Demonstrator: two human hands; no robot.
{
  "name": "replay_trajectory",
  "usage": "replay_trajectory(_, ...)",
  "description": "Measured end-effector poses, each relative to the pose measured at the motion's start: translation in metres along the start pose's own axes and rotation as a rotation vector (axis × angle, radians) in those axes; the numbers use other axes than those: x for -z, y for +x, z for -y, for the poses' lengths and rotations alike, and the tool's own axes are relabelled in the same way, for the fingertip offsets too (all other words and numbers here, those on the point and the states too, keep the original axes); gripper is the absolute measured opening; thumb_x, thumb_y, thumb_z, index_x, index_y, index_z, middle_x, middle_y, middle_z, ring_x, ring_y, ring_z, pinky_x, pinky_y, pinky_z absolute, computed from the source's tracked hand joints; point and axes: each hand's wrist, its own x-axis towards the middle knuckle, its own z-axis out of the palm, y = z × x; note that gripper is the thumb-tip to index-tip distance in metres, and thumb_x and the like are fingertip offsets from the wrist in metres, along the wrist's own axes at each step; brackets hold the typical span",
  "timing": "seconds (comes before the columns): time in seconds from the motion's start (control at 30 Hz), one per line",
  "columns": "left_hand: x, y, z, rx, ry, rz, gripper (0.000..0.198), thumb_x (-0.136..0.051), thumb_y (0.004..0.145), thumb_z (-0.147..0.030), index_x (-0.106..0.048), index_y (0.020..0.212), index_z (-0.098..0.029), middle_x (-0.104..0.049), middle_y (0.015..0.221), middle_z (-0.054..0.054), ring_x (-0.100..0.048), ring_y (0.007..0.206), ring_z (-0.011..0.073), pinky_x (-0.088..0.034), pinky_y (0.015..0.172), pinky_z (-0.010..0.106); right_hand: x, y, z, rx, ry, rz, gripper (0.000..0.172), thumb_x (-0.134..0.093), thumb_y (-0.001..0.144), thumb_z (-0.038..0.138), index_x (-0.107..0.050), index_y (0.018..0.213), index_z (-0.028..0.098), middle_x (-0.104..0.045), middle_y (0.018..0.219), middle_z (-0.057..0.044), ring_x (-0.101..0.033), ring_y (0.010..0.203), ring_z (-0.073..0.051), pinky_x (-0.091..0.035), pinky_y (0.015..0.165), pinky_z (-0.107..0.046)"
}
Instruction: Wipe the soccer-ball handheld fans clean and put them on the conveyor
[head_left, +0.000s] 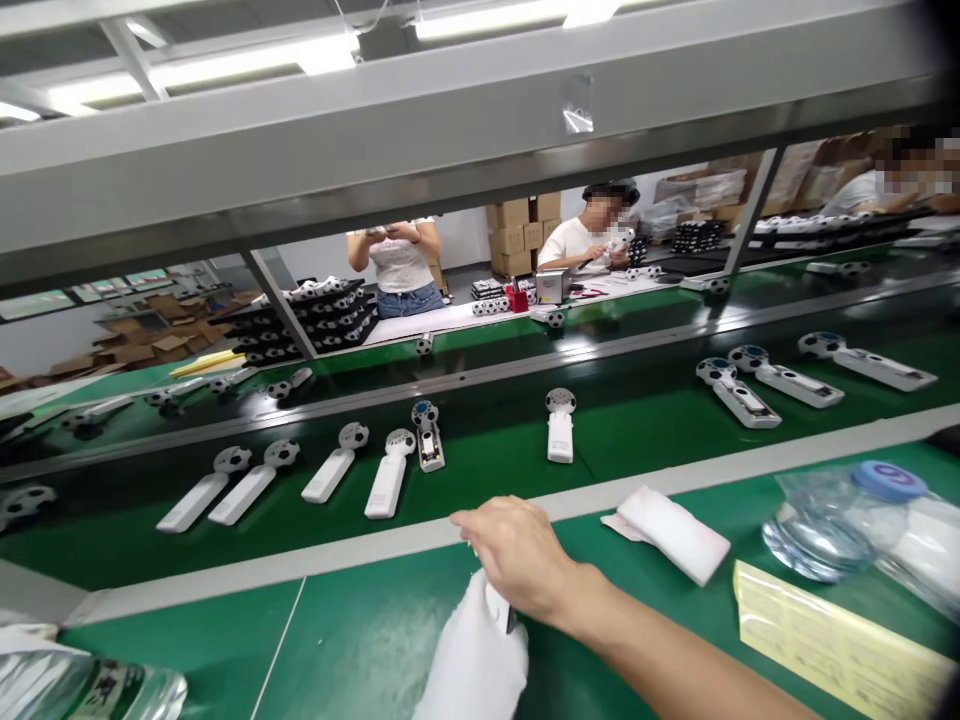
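Note:
My right hand (517,555) reaches in from the lower right, its fingers bent and closed near the bench's front rail. Just below it, a white, blurred, glove-like shape (472,660) rises from the bottom edge; it appears to be my left hand in a white glove, fingers curled. Between the two shows a white plastic piece (496,607) with a dark edge, mostly covered, so its kind is unclear. Beyond the rail, white handheld fans with football-patterned heads lie on the green belt (487,470), among them one fan (560,430) straight ahead and another fan (390,480) to the left.
A folded white cloth (675,535), a yellow label sheet (840,640) and a water bottle (832,525) lie at right. Another bottle (112,685) is at lower left. Opened fans (739,395) rest on the belt at right. Across it, people work near stacked black trays (322,325).

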Motion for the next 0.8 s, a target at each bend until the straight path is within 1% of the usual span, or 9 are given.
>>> replay_trajectory(0.13,-0.001,-0.01,-0.005,0.157,0.014,0.142,0.025,-0.057,0.079,-0.039,-0.053,0.088,-0.016,-0.053,0.06,-0.003,-0.049,0.048,0.0089,-0.039,0.043,0.02,0.024,0.017,-0.018,-0.293,0.583,0.414,0.026,-0.047,0.081,0.027,-0.067,0.094,0.016,-0.071,0.081,-0.007,-0.064,0.078,-0.021,-0.047,0.068,-0.031)
replay_trajectory(0.2,-0.001,-0.013,-0.013,0.242,-0.073,0.26,0.032,-0.064,0.07,-0.042,-0.051,0.084,-0.016,-0.049,0.053,-0.004,-0.046,0.04,0.0085,-0.03,0.037,0.019,0.028,0.019,-0.029,-0.353,0.936,0.53,0.026,-0.056,0.075,0.03,-0.067,0.091,0.013,-0.071,0.076,-0.009,-0.065,0.074,-0.022,-0.049,0.066,-0.032)
replay_trajectory(0.27,0.0,-0.013,-0.021,0.305,-0.252,0.347,0.04,-0.065,0.067,-0.045,-0.052,0.09,-0.015,-0.056,0.063,0.0,-0.048,0.04,0.0086,-0.027,0.037,0.019,0.024,0.016,-0.037,-0.402,1.257,0.464,0.03,-0.064,0.071,0.032,-0.066,0.091,0.009,-0.07,0.076,-0.011,-0.066,0.074,-0.023,-0.049,0.069,-0.035)
replay_trajectory(0.37,0.0,-0.012,-0.025,0.368,-0.512,0.307,0.04,-0.054,0.077,-0.045,-0.052,0.1,-0.013,-0.061,0.077,0.006,-0.048,0.039,0.0081,-0.028,0.038,0.02,0.01,0.007,-0.036,-0.394,1.467,0.094,0.033,-0.065,0.072,0.033,-0.064,0.096,0.01,-0.07,0.078,-0.011,-0.065,0.076,-0.023,-0.048,0.075,-0.038)
replay_trajectory(0.47,-0.001,-0.007,-0.021,0.446,-0.654,0.225,0.033,-0.044,0.084,-0.042,-0.056,0.093,-0.012,-0.057,0.063,0.002,-0.043,0.036,0.0063,-0.026,0.037,0.019,0.002,-0.005,-0.023,-0.367,1.335,-0.204,0.034,-0.056,0.079,0.036,-0.06,0.106,0.014,-0.069,0.088,-0.012,-0.064,0.084,-0.023,-0.047,0.078,-0.039)
replay_trajectory(0.57,0.001,-0.002,-0.018,0.484,-0.61,0.256,0.03,-0.045,0.085,-0.042,-0.056,0.087,-0.014,-0.055,0.061,0.0,-0.046,0.042,0.0075,-0.033,0.041,0.019,0.001,-0.014,-0.008,-0.249,0.85,-0.319,0.035,-0.046,0.086,0.039,-0.059,0.112,0.02,-0.068,0.098,-0.009,-0.06,0.092,-0.023,-0.044,0.083,-0.038)
replay_trajectory(0.63,0.004,-0.001,-0.018,0.488,-0.528,0.307,0.03,-0.047,0.085,-0.042,-0.056,0.09,-0.014,-0.058,0.07,0.001,-0.052,0.052,0.0094,-0.042,0.047,0.022,0.001,-0.015,-0.006,-0.168,0.601,-0.31,0.034,-0.043,0.087,0.038,-0.059,0.113,0.023,-0.068,0.099,-0.007,-0.059,0.095,-0.022,-0.041,0.088,-0.039)
replay_trajectory(0.67,0.006,-0.001,-0.02,0.491,-0.497,0.328,0.029,-0.048,0.085,-0.041,-0.056,0.093,-0.014,-0.059,0.076,0.002,-0.054,0.059,0.0106,-0.046,0.052,0.024,0.0,-0.013,-0.007,-0.169,0.574,-0.288,0.035,-0.042,0.087,0.038,-0.059,0.113,0.022,-0.068,0.097,-0.007,-0.059,0.094,-0.022,-0.041,0.088,-0.039)
replay_trajectory(0.8,0.008,-0.004,-0.027,0.478,-0.43,0.375,0.028,-0.051,0.085,-0.035,-0.054,0.104,-0.015,-0.059,0.094,0.005,-0.058,0.078,0.0148,-0.051,0.065,0.032,0.0,0.004,-0.027,-0.405,0.92,-0.108,0.039,-0.046,0.083,0.042,-0.058,0.106,0.013,-0.069,0.086,-0.011,-0.065,0.073,-0.022,-0.049,0.066,-0.035)
